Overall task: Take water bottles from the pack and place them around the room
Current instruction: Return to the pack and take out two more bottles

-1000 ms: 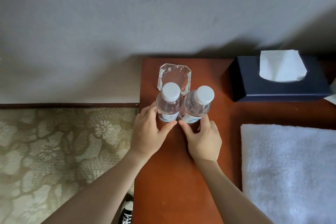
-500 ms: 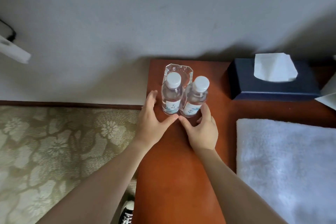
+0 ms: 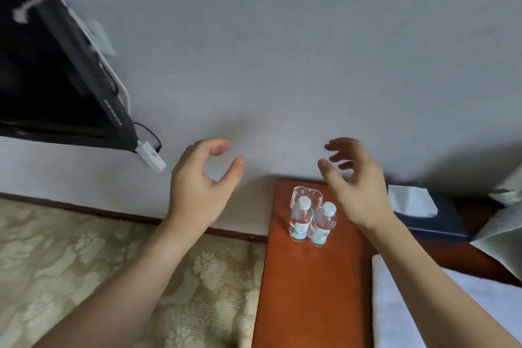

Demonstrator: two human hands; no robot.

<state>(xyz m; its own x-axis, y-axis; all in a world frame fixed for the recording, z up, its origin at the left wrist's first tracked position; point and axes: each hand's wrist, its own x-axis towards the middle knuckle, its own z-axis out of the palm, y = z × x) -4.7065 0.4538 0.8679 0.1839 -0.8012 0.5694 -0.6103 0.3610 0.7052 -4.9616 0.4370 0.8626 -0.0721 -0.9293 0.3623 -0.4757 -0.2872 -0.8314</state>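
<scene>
Two small clear water bottles with white caps stand upright side by side on the reddish wooden table (image 3: 310, 291), the left bottle (image 3: 300, 220) touching the right bottle (image 3: 322, 226). A clear glass ashtray (image 3: 308, 195) sits just behind them near the wall. My left hand (image 3: 203, 186) hovers raised to the left of the table, fingers curled apart and empty. My right hand (image 3: 356, 183) is lifted above and right of the bottles, fingers spread, holding nothing. The pack is out of view.
A dark blue tissue box (image 3: 423, 215) stands at the table's back right, with a white towel (image 3: 409, 305) in front of it. A black wall-mounted screen (image 3: 56, 73) with cables hangs at upper left. Patterned beige carpet (image 3: 99, 277) lies left of the table.
Both hands have let go of the bottles and risen away from them, spreading apart. The view has tilted up and pulled back, bringing the black screen into sight.
</scene>
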